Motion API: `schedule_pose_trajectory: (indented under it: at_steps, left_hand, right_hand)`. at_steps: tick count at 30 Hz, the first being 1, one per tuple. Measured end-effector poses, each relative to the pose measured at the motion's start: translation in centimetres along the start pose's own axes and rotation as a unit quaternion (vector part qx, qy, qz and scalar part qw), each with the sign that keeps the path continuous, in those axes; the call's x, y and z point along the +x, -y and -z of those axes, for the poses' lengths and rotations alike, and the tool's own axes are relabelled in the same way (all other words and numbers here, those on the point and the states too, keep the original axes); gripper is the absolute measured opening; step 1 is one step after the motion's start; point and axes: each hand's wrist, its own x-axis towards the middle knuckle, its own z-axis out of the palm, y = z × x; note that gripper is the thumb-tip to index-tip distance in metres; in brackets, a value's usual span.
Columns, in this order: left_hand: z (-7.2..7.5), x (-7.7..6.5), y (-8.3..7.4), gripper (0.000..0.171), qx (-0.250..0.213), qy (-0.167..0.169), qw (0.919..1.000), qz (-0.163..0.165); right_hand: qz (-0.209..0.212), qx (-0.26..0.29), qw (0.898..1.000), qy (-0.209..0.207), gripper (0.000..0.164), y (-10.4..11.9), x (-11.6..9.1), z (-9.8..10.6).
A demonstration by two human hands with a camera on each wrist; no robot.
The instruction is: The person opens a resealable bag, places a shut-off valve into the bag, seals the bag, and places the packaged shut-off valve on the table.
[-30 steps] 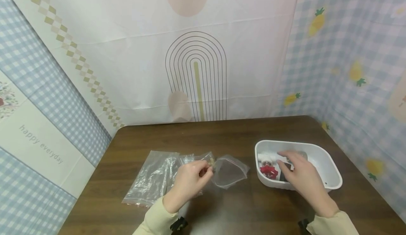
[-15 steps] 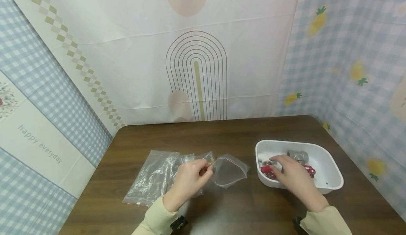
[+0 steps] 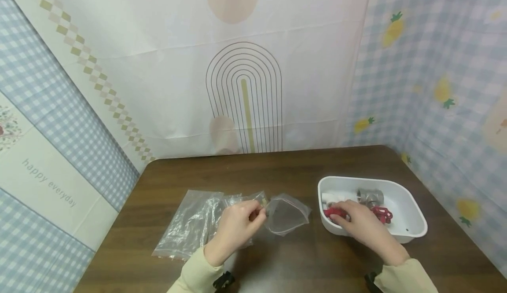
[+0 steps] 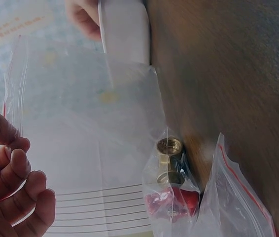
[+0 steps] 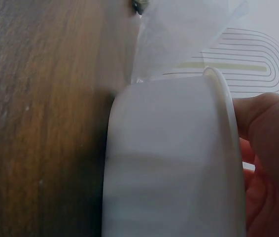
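Note:
My left hand (image 3: 237, 220) pinches the zip edge of a clear plastic bag (image 3: 288, 217) between thumb and fingers; the bag stands open-mouthed above the table. To the right, my right hand (image 3: 366, 223) reaches into a white basin (image 3: 409, 222). Its thumb and fingers grip a valve by the red handwheel (image 3: 329, 213); the hand hides much of this valve, and the basin wall hides it in the right wrist view. Beside it in the basin lies a grey metal valve (image 3: 370, 196) with another red handwheel (image 3: 383, 215).
Flat clear bags (image 3: 190, 222) lie on the dark wooden table (image 3: 293, 170) at the left. In the left wrist view, a brass valve (image 4: 169, 150) with a red handle sits inside a bag. Patterned cloths (image 3: 309, 64) hang behind and at the sides.
My right hand has moved left and down inside the basin, onto the red handwheel, uncovering the grey valve. The left hand still holds the bag in the same place.

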Motion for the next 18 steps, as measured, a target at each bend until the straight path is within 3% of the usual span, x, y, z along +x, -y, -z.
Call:
schedule_pose_trajectory:
  at_steps: [9, 18]
  left_hand:
    - [0.0, 0.0, -0.2, 0.026, -0.004, 0.004, 1.0000, 0.001]
    - [-0.3, -0.3, -0.3, 0.024, -0.004, 0.008, 1.0000, 0.002]
  right_hand:
    - [-0.011, 0.015, 0.998, 0.057, 0.026, 0.4, 0.9, 0.4]
    - [-0.034, 0.040, 0.995, 0.081, 0.028, 0.0, 1.3, -0.1]
